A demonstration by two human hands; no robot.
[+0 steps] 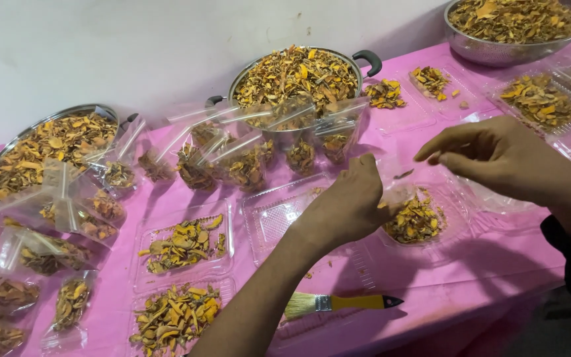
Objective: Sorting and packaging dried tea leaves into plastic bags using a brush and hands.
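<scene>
My left hand [351, 198] reaches in from below and grips the side of a clear plastic bag [424, 198] that holds dried yellow-orange slices [416, 221]. The bag rests over a clear plastic tray [457, 248] on the pink table cover [497, 264]. My right hand [497, 155] comes in from the right, its fingertips pinched together at the bag's upper edge. An empty clear tray [275, 215] lies just left of my left hand.
Two pots [297, 76] [47, 149] and a metal bowl [513, 26] are heaped with the same slices along the white wall. Several filled zip bags [246, 162] stand in front of them. Filled trays [183, 244] lie at the left, and a yellow-handled brush [342, 303] near the front edge.
</scene>
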